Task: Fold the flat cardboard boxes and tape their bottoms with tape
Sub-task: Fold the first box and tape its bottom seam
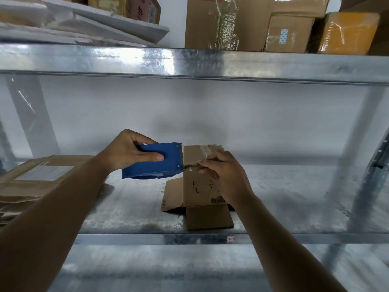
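Head view: our left hand (128, 151) grips the blue tape dispenser (154, 163), its toothed edge touching the top corner of the small cardboard box (200, 186) standing on the metal shelf (284, 207). Our right hand (226, 175) seems to pinch the tape (205, 151) at the box's edge. Flat cardboard boxes (31, 182) lie stacked left.

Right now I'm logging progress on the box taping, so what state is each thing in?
Small cardboard box: upside down on the shelf, bottom flaps closed, tape strip across them, lower flaps splayed out.
Blue tape dispenser: held at the box's left edge, blade against the tape.
Left hand: grips the dispenser.
Right hand: fingers curled on the box's top edge.
Flat boxes: stacked, unfolded, on the left.
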A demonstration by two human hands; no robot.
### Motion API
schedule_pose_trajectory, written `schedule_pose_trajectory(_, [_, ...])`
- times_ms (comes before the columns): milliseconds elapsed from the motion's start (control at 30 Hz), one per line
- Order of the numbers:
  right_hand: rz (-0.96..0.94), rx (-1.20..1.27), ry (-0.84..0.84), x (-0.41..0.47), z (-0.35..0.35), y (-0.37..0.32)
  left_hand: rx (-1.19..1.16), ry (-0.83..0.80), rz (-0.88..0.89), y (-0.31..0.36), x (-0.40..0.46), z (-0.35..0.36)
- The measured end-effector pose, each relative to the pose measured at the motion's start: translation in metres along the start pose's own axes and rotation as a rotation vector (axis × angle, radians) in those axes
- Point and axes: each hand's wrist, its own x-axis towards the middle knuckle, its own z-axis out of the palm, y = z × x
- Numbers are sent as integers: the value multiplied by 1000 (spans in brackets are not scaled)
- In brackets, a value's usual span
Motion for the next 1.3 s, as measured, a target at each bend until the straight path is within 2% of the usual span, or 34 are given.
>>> schedule_pose_trajectory(300, [97, 1, -55, -2, 7, 4, 31, 14, -75, -17, -17, -19])
schedule_pose_trajectory(533, [89, -214, -94, 7, 0, -16, 96, 29, -19, -16, -15, -6])
schedule_pose_trajectory(700, [174, -366, -134, 10, 13, -25, 116, 22, -41, -14, -13, -3])
schedule_pose_trajectory(900, [148, -378, -123, 14, 11, -30, 121, -4, -64, -16, -14, 3])
schedule_pose_trajectory(1067, [-12, -299, -178, 16, 15, -40, 148, 2, -79, -17, -11, 3])
schedule_pose_trajectory(1300, [-6, -294, -61, 15, 22, -40, 147, -3, -87, -23, -11, 2])
